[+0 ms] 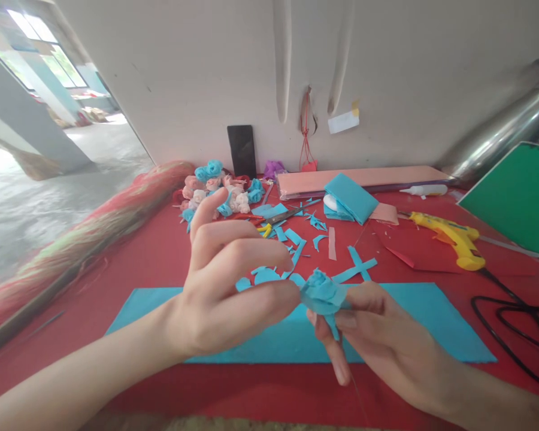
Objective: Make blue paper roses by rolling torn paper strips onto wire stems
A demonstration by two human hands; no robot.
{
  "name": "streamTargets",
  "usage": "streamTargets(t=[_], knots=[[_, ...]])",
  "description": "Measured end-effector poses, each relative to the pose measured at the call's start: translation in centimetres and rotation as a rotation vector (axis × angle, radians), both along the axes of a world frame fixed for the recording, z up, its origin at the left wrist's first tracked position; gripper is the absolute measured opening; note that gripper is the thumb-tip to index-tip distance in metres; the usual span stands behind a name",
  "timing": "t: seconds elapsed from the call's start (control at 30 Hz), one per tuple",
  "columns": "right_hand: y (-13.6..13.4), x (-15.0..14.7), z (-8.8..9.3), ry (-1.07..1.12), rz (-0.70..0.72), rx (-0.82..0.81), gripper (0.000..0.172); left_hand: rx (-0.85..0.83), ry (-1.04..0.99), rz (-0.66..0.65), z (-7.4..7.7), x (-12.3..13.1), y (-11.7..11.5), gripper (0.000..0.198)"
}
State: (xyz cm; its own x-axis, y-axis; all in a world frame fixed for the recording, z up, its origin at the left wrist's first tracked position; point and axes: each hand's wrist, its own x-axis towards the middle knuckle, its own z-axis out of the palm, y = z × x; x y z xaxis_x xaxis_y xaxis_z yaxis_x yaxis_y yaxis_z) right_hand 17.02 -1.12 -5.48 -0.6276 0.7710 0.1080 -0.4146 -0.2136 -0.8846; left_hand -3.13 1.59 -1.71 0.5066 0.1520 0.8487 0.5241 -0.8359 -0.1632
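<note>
A blue crepe-paper flower (322,292) is held up above a long blue paper sheet (260,344). My right hand (381,335) pinches its base and right side between thumb and fingers, and a thin thread or wire hangs below it. My left hand (233,281) is at the flower's left edge, its thumb tip next to the petals. Its index finger points up and the other fingers are bent, apart from the flower. Whether the left hand grips any paper cannot be made out.
Paper roses (213,185) lie at the back left beside a black phone (241,151). Scissors (285,216) and blue scraps (317,222) lie mid-table. Folded blue paper (351,197) is behind them. A yellow glue gun (451,234) with a black cord (516,299) lies at the right.
</note>
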Motion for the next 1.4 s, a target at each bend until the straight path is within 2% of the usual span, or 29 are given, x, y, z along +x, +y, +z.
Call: streamTargets(t=[0.07,0.13,0.23,0.3,0.37,0.47,0.5,0.6,0.73,0.83,0.93,1.03,1.13,1.2,1.3,1.4], knots=[[0.1,0.2,0.0,-0.047,-0.027,0.09,0.017,-0.151,-0.045,-0.011,0.4,0.4,-0.2,0.017],[0.3,0.4,0.2,-0.14,-0.084,0.26,0.019,-0.45,-0.103,-0.065,0.8,0.7,-0.4,0.012],[0.7,0.5,0.8,-0.321,-0.237,0.653,0.027,-0.991,-0.255,-0.18,1.2,0.9,-0.8,0.009],[0.9,0.6,1.3,-0.388,-0.343,0.887,0.028,-1.199,-0.339,-0.229,1.4,0.9,-1.1,0.015],[1.0,0.7,1.6,-0.407,-0.431,1.049,0.024,-1.254,-0.36,-0.279,1.5,0.9,-1.3,0.015],[1.0,1.0,1.8,-0.456,-0.526,1.246,0.02,-1.232,-0.328,-0.361,1.7,1.0,-1.7,0.005],[1.1,1.1,1.8,-0.483,-0.545,1.298,0.022,-1.211,-0.316,-0.383,1.7,1.0,-1.8,0.008],[1.1,1.2,1.9,-0.55,-0.574,1.401,0.025,-1.154,-0.304,-0.402,1.7,1.1,-2.1,0.017],[1.1,1.3,1.9,-0.583,-0.609,1.496,0.021,-1.176,-0.334,-0.403,1.8,1.2,-2.3,0.014],[1.1,1.4,1.5,-0.606,-0.618,1.554,0.015,-1.289,-0.373,-0.398,1.8,1.2,-2.5,0.012],[1.0,1.5,0.8,-0.641,-0.646,1.573,0.017,-1.489,-0.414,-0.405,1.6,1.1,-2.5,0.008],[0.8,1.6,0.2,-0.675,-0.674,1.596,0.02,-1.701,-0.5,-0.486,1.4,1.2,-2.3,0.01],[0.8,1.6,0.1,-0.705,-0.685,1.627,0.024,-1.812,-0.535,-0.561,1.4,1.4,-2.0,0.01],[0.9,1.6,0.3,-0.704,-0.678,1.644,0.026,-1.803,-0.465,-0.53,1.6,1.4,-2.0,0.009],[1.0,1.6,0.8,-0.687,-0.657,1.681,0.025,-1.756,-0.322,-0.416,1.9,1.2,-2.2,0.004],[1.1,1.3,1.3,-0.665,-0.664,1.71,0.026,-1.802,-0.244,-0.343,2.1,1.0,-2.5,0.009]])
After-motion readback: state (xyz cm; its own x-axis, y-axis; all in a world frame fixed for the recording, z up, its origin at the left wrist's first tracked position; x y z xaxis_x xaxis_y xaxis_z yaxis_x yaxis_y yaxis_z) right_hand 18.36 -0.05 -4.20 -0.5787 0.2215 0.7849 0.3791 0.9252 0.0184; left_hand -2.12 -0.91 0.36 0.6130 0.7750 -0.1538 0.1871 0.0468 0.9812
